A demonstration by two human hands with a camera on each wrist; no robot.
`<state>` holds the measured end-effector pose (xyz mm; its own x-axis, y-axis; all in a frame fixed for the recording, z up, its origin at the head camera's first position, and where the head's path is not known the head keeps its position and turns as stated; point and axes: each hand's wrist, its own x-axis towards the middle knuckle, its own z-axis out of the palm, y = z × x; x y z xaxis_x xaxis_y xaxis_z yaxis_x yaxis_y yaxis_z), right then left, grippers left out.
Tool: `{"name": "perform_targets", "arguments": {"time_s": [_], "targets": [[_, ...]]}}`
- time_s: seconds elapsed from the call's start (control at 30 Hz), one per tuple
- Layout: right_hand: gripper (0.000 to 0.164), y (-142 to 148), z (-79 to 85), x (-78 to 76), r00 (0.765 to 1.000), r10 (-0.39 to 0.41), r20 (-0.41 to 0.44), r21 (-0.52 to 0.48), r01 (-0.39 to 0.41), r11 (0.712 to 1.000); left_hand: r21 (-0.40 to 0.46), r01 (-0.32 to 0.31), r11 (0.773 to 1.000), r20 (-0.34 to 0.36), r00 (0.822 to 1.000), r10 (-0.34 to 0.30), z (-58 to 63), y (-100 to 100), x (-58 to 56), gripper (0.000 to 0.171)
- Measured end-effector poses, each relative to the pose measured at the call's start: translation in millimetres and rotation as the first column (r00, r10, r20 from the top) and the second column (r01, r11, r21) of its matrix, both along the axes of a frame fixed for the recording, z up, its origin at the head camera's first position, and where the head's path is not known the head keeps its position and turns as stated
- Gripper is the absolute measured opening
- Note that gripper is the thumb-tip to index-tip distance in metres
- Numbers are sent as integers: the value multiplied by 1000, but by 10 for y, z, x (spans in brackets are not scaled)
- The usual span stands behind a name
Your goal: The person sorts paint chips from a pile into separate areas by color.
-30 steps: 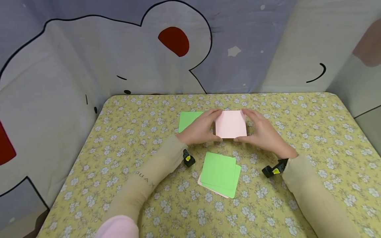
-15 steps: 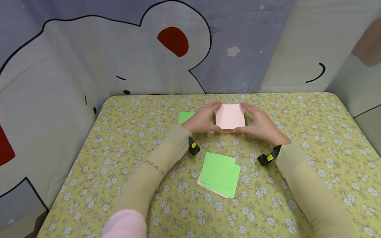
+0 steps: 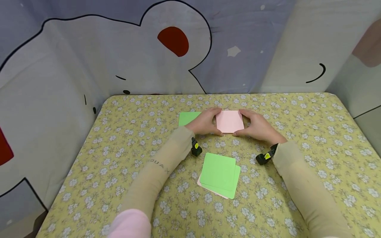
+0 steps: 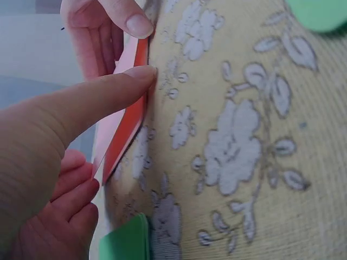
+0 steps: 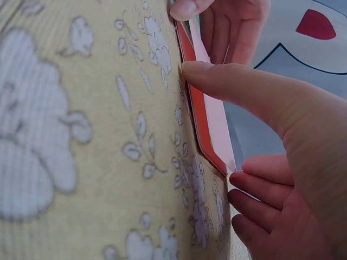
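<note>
A pink square card (image 3: 230, 121) lies flat near the back of the table, between both hands. My left hand (image 3: 205, 121) grips its left side, thumb at the front edge and fingers at the back. My right hand (image 3: 255, 125) holds the right side the same way. In the wrist views, an orange-red layer (image 5: 200, 116) shows under the pink card (image 4: 111, 127), close against the cloth. Behind the left hand, a green square card (image 3: 188, 118) is partly hidden. Nearer the person lies a loose pile with green cards (image 3: 218, 170) over a pale pink one (image 3: 212, 191).
A yellow floral cloth (image 3: 119, 165) covers the table. Behind it and at the sides hangs a printed curtain (image 3: 244, 43). Small black wrist cameras (image 3: 196, 148) sit on both wrists.
Both hands first moved the pink card away from the person, then lowered it, so it looks smaller and lies closer to the cloth. The green cards have stayed put.
</note>
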<state>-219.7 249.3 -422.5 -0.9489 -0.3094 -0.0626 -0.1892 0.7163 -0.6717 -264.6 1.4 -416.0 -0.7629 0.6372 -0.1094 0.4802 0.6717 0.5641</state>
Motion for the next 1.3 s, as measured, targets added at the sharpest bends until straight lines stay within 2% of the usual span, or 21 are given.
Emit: {"name": "perform_targets", "arguments": {"time_s": [0.17,0.57,0.8,1.07,1.3], "targets": [[106,-2,-14,-8,1000,5,-4,29,-5,1000,-15,0,1000,7,1000,0,-39,4,-17,105],[106,-13,-24,-23,1000,6,-2,48,-6,999,-8,3,1000,17,1000,-3,-42,7,-13,99],[106,-34,-8,-6,1000,3,-25,71,-1,997,14,3,1000,31,1000,-3,-32,2,7,103],[110,-41,50,106,998,-1,-55,78,6,997,66,3,998,25,1000,-5,28,-54,113,102],[110,-28,104,220,996,27,-90,91,-19,996,65,35,997,-7,999,-34,67,-111,233,97]]}}
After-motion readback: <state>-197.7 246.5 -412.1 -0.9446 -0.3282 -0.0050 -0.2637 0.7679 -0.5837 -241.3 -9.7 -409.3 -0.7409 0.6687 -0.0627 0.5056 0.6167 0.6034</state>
